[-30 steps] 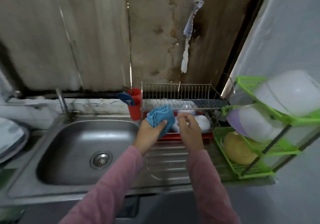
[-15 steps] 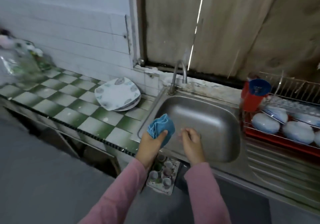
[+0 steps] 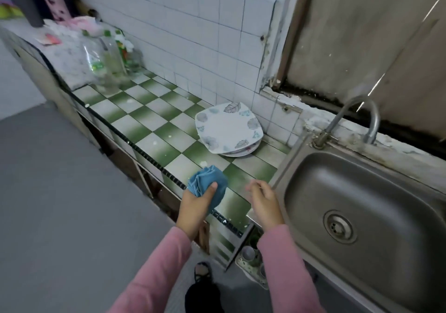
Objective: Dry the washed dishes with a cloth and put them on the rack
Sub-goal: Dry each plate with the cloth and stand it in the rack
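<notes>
While the left hand [image 3: 195, 206] grips one blue cloth [image 3: 207, 182], right hand [image 3: 264, 201] empty, loosely curled; one plate stack [image 3: 226, 129] beyond.

Noted left of sink [image 3: 313, 192], itself dull steel grey: tabletop [image 3: 154, 129] in green-and-white check, black beaded edge; plates [image 3: 226, 129] white with grey-blue leaf print; cloth [image 3: 205, 182] plain blue; wall tiles [image 3: 193, 34] white, dark grout; floor [image 3: 60, 204] grey. Sleeves [image 3: 156, 276] pink.
</notes>
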The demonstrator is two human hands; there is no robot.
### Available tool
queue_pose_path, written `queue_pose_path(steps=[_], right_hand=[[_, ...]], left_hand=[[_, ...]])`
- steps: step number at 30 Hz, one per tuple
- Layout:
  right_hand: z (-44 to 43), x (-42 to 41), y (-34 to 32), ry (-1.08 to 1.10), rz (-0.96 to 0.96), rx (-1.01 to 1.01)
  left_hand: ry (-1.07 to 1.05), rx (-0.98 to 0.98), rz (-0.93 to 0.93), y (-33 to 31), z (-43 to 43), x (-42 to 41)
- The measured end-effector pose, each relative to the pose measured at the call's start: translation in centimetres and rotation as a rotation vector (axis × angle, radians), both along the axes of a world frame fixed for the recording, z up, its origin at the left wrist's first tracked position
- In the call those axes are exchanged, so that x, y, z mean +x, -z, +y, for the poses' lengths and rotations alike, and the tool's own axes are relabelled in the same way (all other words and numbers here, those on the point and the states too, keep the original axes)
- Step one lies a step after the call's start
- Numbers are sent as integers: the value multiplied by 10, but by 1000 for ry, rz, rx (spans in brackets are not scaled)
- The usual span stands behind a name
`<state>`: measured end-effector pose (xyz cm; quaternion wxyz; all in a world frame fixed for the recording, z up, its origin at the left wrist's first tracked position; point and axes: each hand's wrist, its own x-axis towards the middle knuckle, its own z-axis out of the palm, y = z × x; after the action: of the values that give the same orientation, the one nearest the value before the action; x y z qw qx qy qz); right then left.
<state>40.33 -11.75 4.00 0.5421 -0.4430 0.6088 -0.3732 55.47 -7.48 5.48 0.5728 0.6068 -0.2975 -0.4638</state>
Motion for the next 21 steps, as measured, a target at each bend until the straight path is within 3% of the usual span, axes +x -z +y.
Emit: queue_pose_path(steps=[11, 21], right_hand=[[-167, 62, 26, 199, -251, 312], [-235, 83, 82, 364, -249, 566]], left_hand=[[-106, 43, -65, 10, -151, 85], [11, 83, -53, 28, -240, 120]])
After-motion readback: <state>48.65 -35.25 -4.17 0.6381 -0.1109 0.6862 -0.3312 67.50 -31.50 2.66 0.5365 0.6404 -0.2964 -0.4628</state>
